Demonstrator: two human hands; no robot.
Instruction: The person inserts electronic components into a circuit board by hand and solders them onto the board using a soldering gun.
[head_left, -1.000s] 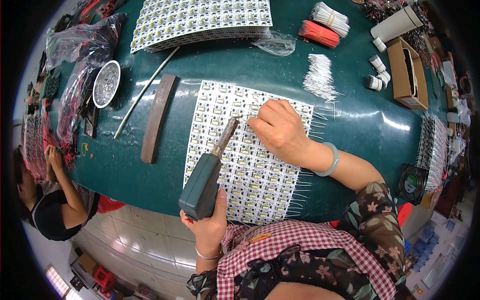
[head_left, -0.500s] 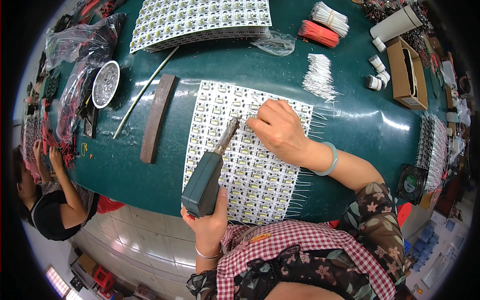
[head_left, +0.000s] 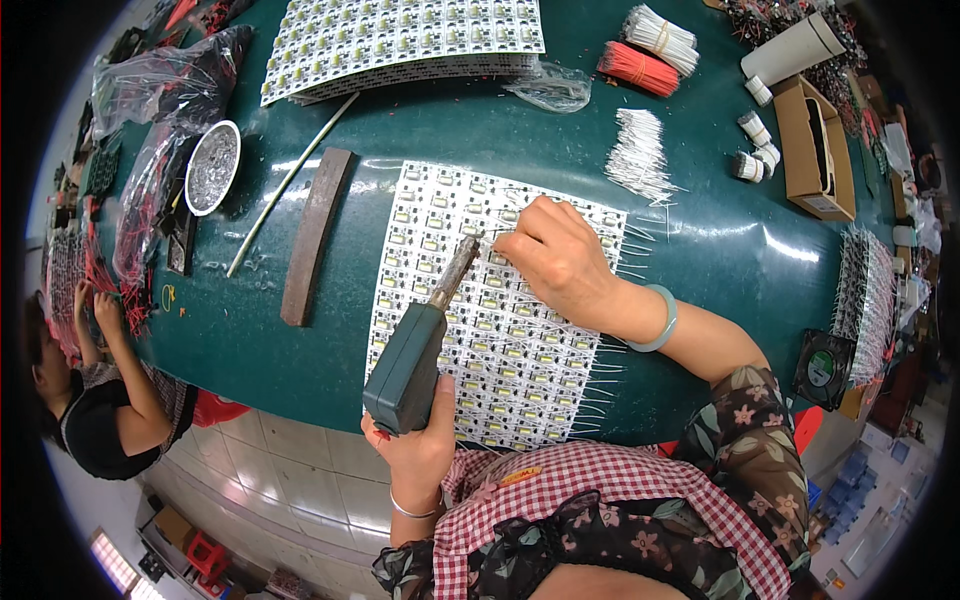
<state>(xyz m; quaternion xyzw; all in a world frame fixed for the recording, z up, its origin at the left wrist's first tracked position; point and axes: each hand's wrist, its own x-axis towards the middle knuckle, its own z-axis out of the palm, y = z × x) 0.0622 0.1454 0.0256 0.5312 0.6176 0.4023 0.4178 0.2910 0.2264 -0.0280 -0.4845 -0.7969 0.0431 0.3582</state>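
My left hand (head_left: pixel 420 447) is closed round the handle of a dark green soldering gun (head_left: pixel 405 365). Its metal tip points up and away from me, touching or just above the circuit board panel (head_left: pixel 400 262). This white panel carries rows of small LED parts and lies flat on the table, with thin white wires sticking out past its right edge. Over its upper part, my right hand (head_left: pixel 555 255) is pinched close beside the tip, on what looks like a thin white wire; the fingers hide most of it.
A stack of panels (head_left: pixel 400 30) lies at the back, a brown bar (head_left: pixel 318 240) and a white bowl (head_left: pixel 213 168) on the left. White wires (head_left: pixel 638 150), a red wire bundle (head_left: pixel 638 67) and a cardboard box (head_left: pixel 812 150) are at the right. Another person (head_left: pixel 110 400) works at far left.
My right hand has shifted very slightly beside the tip. The soldering gun and the panel look unmoved. At far left, the other person's hands have moved a little.
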